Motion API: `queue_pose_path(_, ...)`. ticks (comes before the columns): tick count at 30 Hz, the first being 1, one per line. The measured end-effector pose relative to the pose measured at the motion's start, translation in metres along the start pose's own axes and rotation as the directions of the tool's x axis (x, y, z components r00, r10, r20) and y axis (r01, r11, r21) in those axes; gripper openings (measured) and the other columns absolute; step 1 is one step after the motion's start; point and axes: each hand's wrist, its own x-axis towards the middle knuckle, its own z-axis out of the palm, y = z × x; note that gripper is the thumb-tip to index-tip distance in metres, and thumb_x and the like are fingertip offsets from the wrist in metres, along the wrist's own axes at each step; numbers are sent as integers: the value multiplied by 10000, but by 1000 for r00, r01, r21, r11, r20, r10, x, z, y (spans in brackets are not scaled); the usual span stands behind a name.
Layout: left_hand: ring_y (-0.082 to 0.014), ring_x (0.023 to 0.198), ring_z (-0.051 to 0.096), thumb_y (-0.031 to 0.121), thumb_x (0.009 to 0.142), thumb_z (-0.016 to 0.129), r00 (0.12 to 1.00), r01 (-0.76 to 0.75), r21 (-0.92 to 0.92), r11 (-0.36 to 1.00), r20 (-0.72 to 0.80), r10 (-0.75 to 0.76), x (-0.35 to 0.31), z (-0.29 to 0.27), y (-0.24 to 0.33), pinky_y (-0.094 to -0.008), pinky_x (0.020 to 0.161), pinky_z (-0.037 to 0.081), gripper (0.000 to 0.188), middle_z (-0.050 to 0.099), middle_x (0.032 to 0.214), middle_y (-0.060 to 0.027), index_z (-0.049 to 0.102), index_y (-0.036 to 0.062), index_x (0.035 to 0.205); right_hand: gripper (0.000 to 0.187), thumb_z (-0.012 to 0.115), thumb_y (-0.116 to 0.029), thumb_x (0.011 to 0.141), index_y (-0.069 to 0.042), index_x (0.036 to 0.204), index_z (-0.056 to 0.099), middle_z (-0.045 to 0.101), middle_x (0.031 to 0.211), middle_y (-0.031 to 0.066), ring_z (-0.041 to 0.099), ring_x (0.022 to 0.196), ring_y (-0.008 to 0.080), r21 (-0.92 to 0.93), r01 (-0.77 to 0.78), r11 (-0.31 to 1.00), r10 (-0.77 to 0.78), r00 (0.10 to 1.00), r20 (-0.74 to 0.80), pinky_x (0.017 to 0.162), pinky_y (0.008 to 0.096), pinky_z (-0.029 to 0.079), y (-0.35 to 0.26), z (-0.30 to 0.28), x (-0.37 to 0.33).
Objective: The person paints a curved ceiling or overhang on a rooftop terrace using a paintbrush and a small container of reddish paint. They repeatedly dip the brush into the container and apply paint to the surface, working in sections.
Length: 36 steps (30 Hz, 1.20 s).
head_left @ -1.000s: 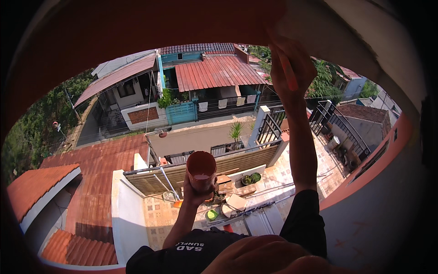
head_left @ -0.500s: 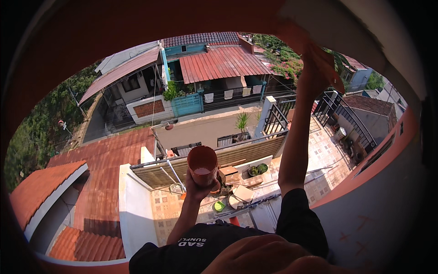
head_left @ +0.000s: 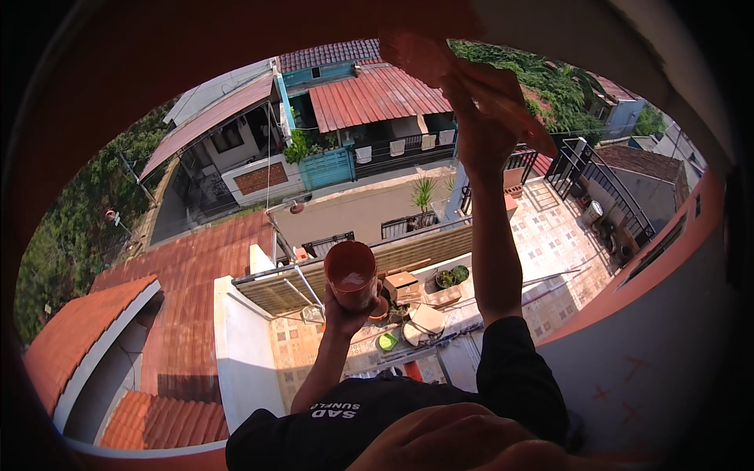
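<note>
My left hand (head_left: 351, 312) is wrapped round the lower part of a terracotta-coloured cup (head_left: 350, 276). Its mouth faces me, and some paint shows inside. Stretched up and forward, my right hand (head_left: 485, 125) grips a wide paintbrush (head_left: 414, 60) smeared with reddish-orange paint. The brush head lies against the reddish overhead surface (head_left: 314, 30), and the handle end sticks out to the right of my hand. Shadow partly hides where the bristles meet that surface.
I am high above a tiled yard (head_left: 542, 235). A bamboo-like fence (head_left: 440, 257), cardboard boxes (head_left: 402, 284) and potted plants (head_left: 452, 276) stand below. Rusty roofing (head_left: 188, 314) spreads at left. An orange-edged grey wall (head_left: 628, 361) rises at right.
My right hand and the paintbrush have moved left along the overhead surface. My left hand still holds the cup at nearly the same place. The view has shifted slightly.
</note>
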Motion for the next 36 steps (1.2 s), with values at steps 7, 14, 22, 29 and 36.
queue_pose_path(7, -314, 1127, 506, 145, 910, 587, 995, -3, 26, 1000, 102, 0, -1, 5, 1, -439, 850, 529, 471, 487, 1234, -125, 376, 103, 1329, 150, 703, -4, 851, 36, 973, 628, 659, 1013, 111, 657, 805, 191, -342, -191, 920, -15, 855, -518, 704, 311, 553, 10, -38, 11)
queue_pose_path(14, -314, 1161, 481, 184, 910, 606, 984, 177, -313, 933, 85, -158, 2, -4, -7, -481, 914, 488, 446, 506, 1215, -110, 406, 109, 1302, 243, 726, 30, 791, -41, 1022, 695, 679, 917, 92, 651, 785, 202, -538, 371, 757, -321, 928, 189, 656, 306, 532, -1, 1, 2)
queue_pose_path(22, -294, 1060, 545, 119, 856, 666, 990, -143, 429, 892, 67, 126, -1, 12, -12, -421, 830, 525, 459, 530, 1165, -125, 431, 77, 1249, 139, 730, -18, 823, 9, 953, 689, 647, 986, 81, 642, 895, 154, -219, -32, 975, -9, 983, -184, 778, 276, 531, 9, -8, 17)
queue_pose_path(29, -281, 1007, 569, 19, 778, 681, 990, -82, 282, 956, -86, 110, -8, 23, -4, -391, 766, 543, 563, 529, 1148, -123, 402, 89, 1262, 147, 706, -14, 834, 2, 974, 668, 654, 988, 93, 636, 836, 195, -329, -90, 940, -95, 858, -505, 723, 319, 525, 33, -42, 7)
queue_pose_path(36, -308, 1079, 532, 265, 895, 606, 995, 100, -304, 947, 18, -100, 1, 9, -9, -421, 786, 536, 454, 531, 1200, -107, 437, 111, 1287, 170, 716, -14, 832, -24, 1000, 694, 658, 1005, 72, 644, 865, 190, -276, 142, 951, -161, 986, -50, 705, 318, 537, 12, -23, -6)
